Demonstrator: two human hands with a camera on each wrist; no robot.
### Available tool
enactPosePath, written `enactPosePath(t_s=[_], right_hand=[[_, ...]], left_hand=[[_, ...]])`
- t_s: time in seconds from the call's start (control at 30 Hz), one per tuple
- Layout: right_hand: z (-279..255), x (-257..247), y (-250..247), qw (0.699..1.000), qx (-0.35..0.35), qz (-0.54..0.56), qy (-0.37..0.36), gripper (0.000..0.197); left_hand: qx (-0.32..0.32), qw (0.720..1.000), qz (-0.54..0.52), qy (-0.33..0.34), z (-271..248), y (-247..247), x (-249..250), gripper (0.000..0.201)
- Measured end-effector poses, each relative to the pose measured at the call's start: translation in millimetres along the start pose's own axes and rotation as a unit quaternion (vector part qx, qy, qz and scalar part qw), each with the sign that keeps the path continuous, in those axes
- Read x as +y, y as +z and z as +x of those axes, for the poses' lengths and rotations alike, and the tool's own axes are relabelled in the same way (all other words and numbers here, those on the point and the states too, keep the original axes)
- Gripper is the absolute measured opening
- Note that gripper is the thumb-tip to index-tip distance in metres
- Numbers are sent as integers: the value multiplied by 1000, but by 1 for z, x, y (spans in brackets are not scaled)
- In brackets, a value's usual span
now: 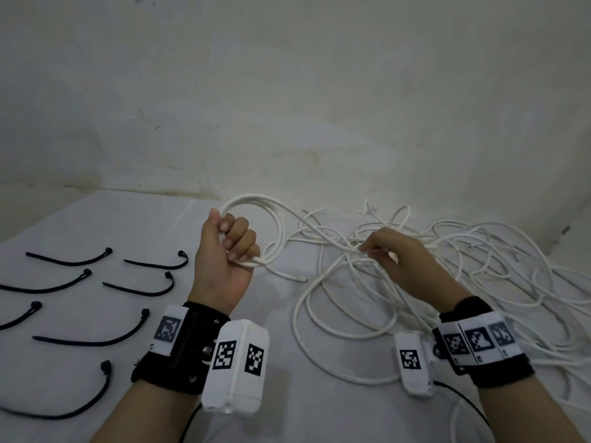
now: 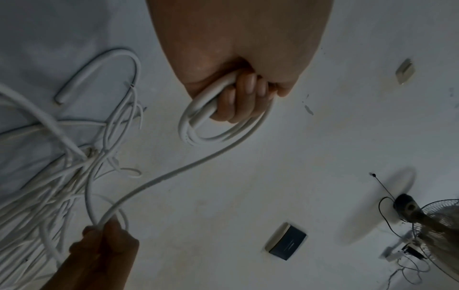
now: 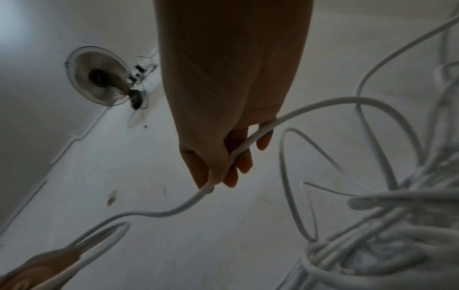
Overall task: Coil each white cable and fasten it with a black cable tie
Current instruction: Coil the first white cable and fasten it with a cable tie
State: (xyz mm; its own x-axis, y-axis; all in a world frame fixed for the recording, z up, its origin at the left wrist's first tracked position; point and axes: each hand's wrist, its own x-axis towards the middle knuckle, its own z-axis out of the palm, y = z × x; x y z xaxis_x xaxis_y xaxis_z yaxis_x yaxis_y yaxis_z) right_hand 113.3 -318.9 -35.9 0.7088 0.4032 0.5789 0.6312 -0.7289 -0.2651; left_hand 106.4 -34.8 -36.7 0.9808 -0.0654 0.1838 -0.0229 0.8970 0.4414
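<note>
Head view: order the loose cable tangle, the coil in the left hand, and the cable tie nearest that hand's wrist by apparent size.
1. loose cable tangle, spread across the table's right side.
2. coil gripped by the left hand.
3. cable tie, thin; its length roughly matches the coil's width, so that ranking is unsure.

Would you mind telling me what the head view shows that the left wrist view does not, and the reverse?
Only the head view shows the seven black cable ties laid out on the table to the left, and both wrist-worn cameras. Only the left wrist view shows a fan, a dark box and a small plate on the white surface behind. Both show the left hand gripping a small coil of white cable, the right hand pinching the strand leading from it, and the loose cable tangle.
</note>
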Motion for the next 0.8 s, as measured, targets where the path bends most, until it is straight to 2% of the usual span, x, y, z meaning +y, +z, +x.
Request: enactPosePath(t_s=[0.1, 0.2, 0.3, 0.57, 0.67, 0.8], right_hand=[[6, -19, 5, 997, -47, -40, -56, 12], [8, -45, 12, 988, -104, -88, -74, 16], [10, -70, 14, 982, -136, -85, -95, 19], [34, -111, 0, 982, -88, 38, -164, 9], [44, -109, 5, 983, -59, 101, -140, 2], [47, -101, 13, 987, -26, 124, -99, 14]], left_hand=[[8, 999, 26, 26, 2, 0, 2, 45], [8, 997, 66, 38, 3, 0, -2, 41], [1, 993, 115, 36, 3, 0, -9, 40], [-47, 982, 183, -29, -2, 6, -30, 41], [-45, 975, 214, -46, -6, 8, -31, 41], [-32, 958, 278, -66, -11, 9, -33, 38]])
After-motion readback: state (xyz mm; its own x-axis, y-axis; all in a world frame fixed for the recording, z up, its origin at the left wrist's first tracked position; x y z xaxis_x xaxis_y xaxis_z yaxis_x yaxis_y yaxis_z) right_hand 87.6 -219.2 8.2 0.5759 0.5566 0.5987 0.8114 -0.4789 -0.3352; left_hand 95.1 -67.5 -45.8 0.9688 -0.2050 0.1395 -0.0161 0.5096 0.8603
